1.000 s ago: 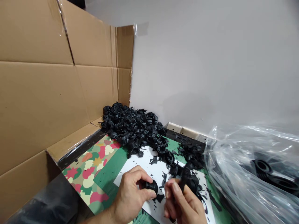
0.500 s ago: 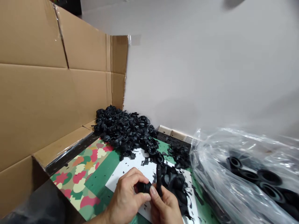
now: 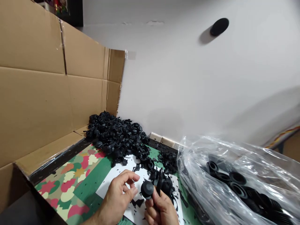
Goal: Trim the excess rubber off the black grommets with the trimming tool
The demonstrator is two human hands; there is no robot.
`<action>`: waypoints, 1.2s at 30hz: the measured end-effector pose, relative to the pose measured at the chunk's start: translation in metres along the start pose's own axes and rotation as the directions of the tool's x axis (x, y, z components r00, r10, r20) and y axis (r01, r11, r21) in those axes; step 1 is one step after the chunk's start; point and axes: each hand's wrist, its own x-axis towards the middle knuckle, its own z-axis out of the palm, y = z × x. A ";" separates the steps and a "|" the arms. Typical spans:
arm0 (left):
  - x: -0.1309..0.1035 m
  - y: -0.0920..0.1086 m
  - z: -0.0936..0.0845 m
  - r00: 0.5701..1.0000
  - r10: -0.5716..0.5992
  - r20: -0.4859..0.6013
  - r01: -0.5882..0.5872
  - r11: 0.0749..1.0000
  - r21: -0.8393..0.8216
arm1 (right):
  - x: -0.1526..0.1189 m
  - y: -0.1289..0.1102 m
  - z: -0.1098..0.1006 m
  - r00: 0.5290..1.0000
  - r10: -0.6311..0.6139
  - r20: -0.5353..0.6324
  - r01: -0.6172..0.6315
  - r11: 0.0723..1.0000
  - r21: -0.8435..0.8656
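Between the white paper sheet's [image 3: 106, 186] side edges, my right hand [image 3: 161, 207] pinches a black, domed rubber piece [image 3: 147, 189] beside a slim black stick [image 3: 159, 181]; my parted, empty left hand [image 3: 119, 195] gives no support, so it might slip.

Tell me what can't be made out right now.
All in the head view:
Lower end of the slim dark piece: hidden by the right hand.
Back of the round black part: faces away.
Number of black rings: obscured by folds and glare of the clear bag.
Inner pieces of the black heap: covered by outer ones.
Dark object, top left: cut by the top edge.
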 end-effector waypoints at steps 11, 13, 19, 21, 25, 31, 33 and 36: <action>0.000 -0.003 0.004 0.998 -0.046 0.054 0.046 0.999 0.001 | 0.013 0.011 -0.012 0.985 -0.123 -0.119 0.110 0.988 -0.111; -0.001 0.000 0.007 0.996 -0.049 0.071 0.049 0.999 0.000 | 0.013 0.013 -0.015 0.979 -0.176 -0.106 0.161 0.977 -0.141; -0.003 0.003 0.014 0.995 -0.056 0.078 0.056 0.998 0.006 | 0.004 0.011 -0.021 0.962 -0.261 -0.081 0.234 0.940 -0.250; -0.001 0.005 0.016 0.995 -0.067 0.076 0.067 0.998 0.006 | 0.000 0.009 -0.021 0.958 -0.277 -0.073 0.246 0.926 -0.285; 0.001 0.010 0.021 0.993 -0.110 0.046 0.109 0.994 0.027 | -0.004 0.007 -0.017 0.951 -0.303 -0.054 0.266 0.897 -0.352; 0.009 -0.002 0.024 0.977 -0.209 0.038 0.211 0.975 -0.066 | -0.005 0.003 -0.012 0.921 -0.388 -0.032 0.325 0.812 -0.484; 0.013 -0.008 0.023 0.973 -0.213 0.085 0.223 0.967 -0.126 | -0.005 -0.002 -0.010 0.908 -0.419 -0.024 0.342 0.770 -0.539; 0.019 -0.009 0.025 0.961 -0.223 0.161 0.250 0.952 -0.177 | -0.007 -0.010 -0.007 0.892 -0.451 -0.001 0.358 0.710 -0.606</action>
